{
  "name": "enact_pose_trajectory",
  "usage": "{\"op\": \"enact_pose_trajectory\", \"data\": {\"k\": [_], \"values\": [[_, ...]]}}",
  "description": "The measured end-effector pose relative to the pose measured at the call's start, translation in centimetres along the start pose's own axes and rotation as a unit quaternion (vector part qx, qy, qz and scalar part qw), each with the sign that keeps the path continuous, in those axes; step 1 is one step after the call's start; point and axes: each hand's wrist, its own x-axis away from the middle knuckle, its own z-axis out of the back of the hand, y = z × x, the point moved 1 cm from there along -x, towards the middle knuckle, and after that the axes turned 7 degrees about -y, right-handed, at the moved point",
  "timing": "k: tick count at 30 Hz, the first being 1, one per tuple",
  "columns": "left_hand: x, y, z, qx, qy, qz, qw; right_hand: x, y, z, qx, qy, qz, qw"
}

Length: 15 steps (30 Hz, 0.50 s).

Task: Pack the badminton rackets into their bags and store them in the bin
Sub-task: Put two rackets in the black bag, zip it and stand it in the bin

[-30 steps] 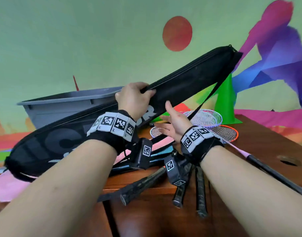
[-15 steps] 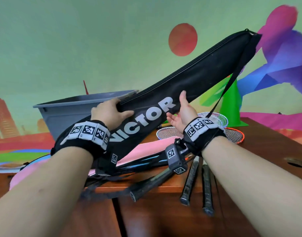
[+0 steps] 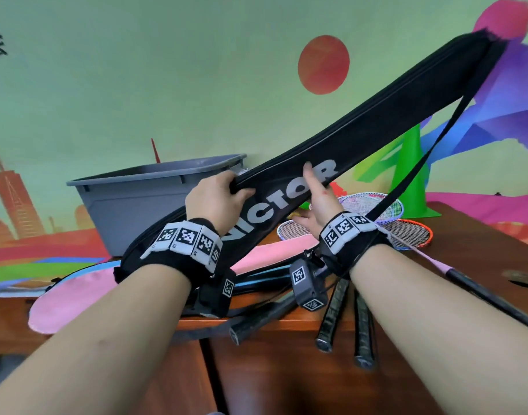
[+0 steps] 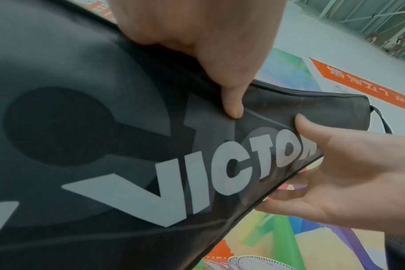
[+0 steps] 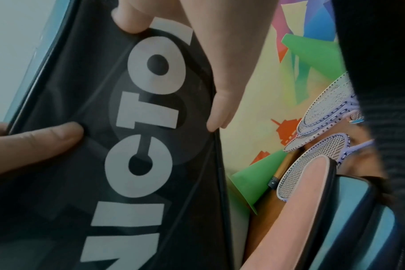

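A long black racket bag (image 3: 376,136) marked VICTOR slants up from lower left to upper right above the table. My left hand (image 3: 218,199) grips its upper zipper edge, thumb pressed on the front (image 4: 231,104). My right hand (image 3: 316,199) pinches the lower edge, thumb over the lettering (image 5: 130,20) and fingers behind. The grey bin (image 3: 131,202) stands behind the bag at the left. Loose rackets lie on the table with heads (image 3: 406,232) at the right and handles (image 3: 331,319) pointing toward me.
A pink bag (image 3: 74,301) and a blue bag (image 5: 358,219) lie under the black one. A green cone (image 3: 412,175) stands at the back right. The wooden table (image 3: 481,241) has a round hole near its right side.
My right hand came up from under the bag and took hold of its lower edge. The bag's far end swung higher, and its lettering turned toward me.
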Motion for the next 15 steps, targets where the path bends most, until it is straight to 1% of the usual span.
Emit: {"op": "enact_pose_trajectory", "data": {"k": [3,6,10,15], "values": [[-0.1,0.5,0.0,0.040,0.000,-0.009,0.999,0.0,-0.7,0.5,-0.014,0.027,0.029,0.999],[0.0,0.3,-0.1,0.033,0.003,0.001,0.999,0.1,-0.9,1.0,-0.020,0.035,0.045,0.998],[0.1,-0.9,-0.9,0.007,-0.006,0.021,1.000,0.1,-0.9,1.6,0.002,0.058,0.036,0.998],[-0.5,-3.0,-2.0,-0.027,-0.015,0.033,0.999,-0.8,-0.1,2.6,0.065,0.107,0.011,0.992]]}}
